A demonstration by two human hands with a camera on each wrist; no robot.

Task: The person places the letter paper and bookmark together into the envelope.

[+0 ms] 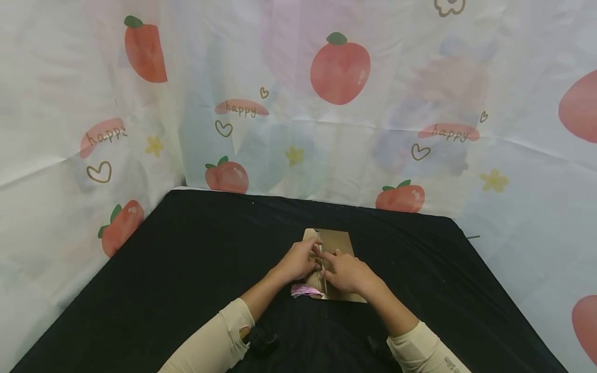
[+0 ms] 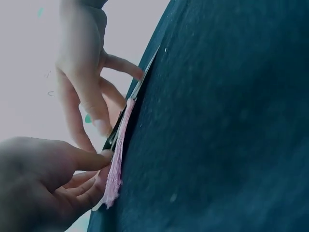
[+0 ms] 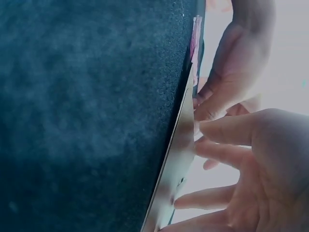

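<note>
A flat golden-brown card folder lies on the black cloth, with a pale lengthwise seam left of its middle. From its near end a pink tassel trails to the left. My left hand is over the narrower left part. In the left wrist view, its thumb and fingers pinch the folder's edge beside the tassel. Across the seam, my right hand rests on the wider panel. Its fingers are spread and fairly straight against the panel in the right wrist view. Both hands' fingertips come close together at the seam.
Black cloth covers the table on all sides of the folder. A pale curtain printed with red fruit and the word "happy" stands behind and along the sides. A small dark object shows by the left sleeve.
</note>
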